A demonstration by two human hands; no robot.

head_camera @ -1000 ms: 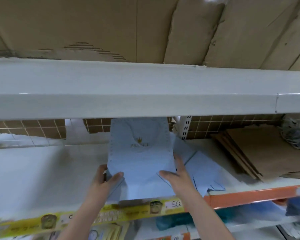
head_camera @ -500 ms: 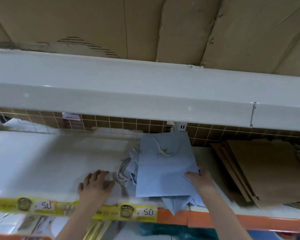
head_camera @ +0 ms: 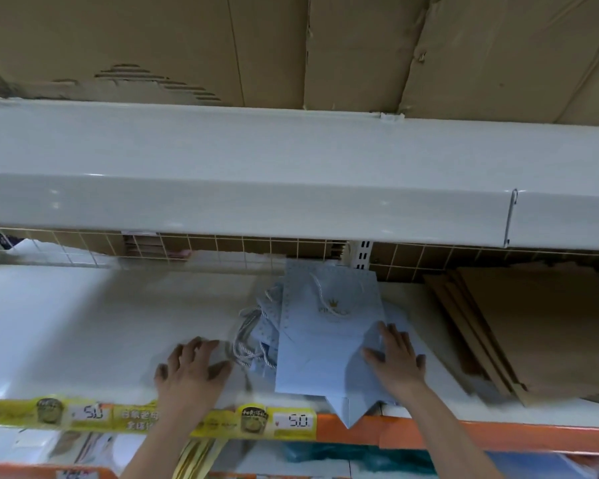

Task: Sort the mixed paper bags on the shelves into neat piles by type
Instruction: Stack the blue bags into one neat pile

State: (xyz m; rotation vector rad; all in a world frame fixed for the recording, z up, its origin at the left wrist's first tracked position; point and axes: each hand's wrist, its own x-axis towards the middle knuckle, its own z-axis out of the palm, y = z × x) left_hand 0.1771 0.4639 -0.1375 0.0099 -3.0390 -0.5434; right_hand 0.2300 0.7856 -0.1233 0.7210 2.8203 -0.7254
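On the white shelf, your right hand lay flat, fingers spread, on the pale blue paper bags; left hand rested open beside them, gripping nothing. Bags looked light, slippery, crease-prone; take them by side edges, not cord handles.

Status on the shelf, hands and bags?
Left hand flat on bare shelf, empty. Right hand pressing blue bag pile. Brown bags stacked right, apart. Nothing blocking.
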